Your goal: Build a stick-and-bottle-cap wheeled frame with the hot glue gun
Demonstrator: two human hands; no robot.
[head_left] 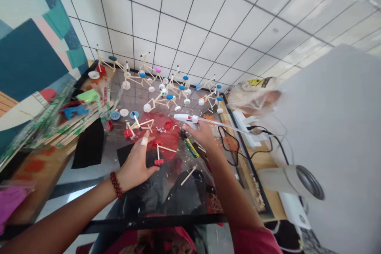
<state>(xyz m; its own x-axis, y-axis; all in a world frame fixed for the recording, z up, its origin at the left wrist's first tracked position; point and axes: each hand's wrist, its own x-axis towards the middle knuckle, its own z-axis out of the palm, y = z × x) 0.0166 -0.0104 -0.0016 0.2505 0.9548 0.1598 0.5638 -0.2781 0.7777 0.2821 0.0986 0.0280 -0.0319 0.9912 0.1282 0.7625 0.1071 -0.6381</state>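
My right hand [203, 131] is closed round a white hot glue gun [187, 118], its nozzle pointing left and a long clear glue stick [222, 124] running out of its back. My left hand [138, 163], a bandage on one finger, has its fingers apart beside a small wooden stick piece with two red bottle caps [159, 162]; whether it touches the piece is hard to tell. Just beyond those fingertips stands a stick frame with a red cap [128, 133] and a black-tipped upright. A loose wooden stick [188, 176] lies nearer me.
Several stick-and-cap models [169, 91] stand along the tiled wall. At left lie bundled wooden sticks [73, 121], a black sheet [88, 144] and loose blue bottle caps [114, 115]. A green-yellow cutter [191, 148], a black cable [238, 149] and a power strip [245, 127] are at right.
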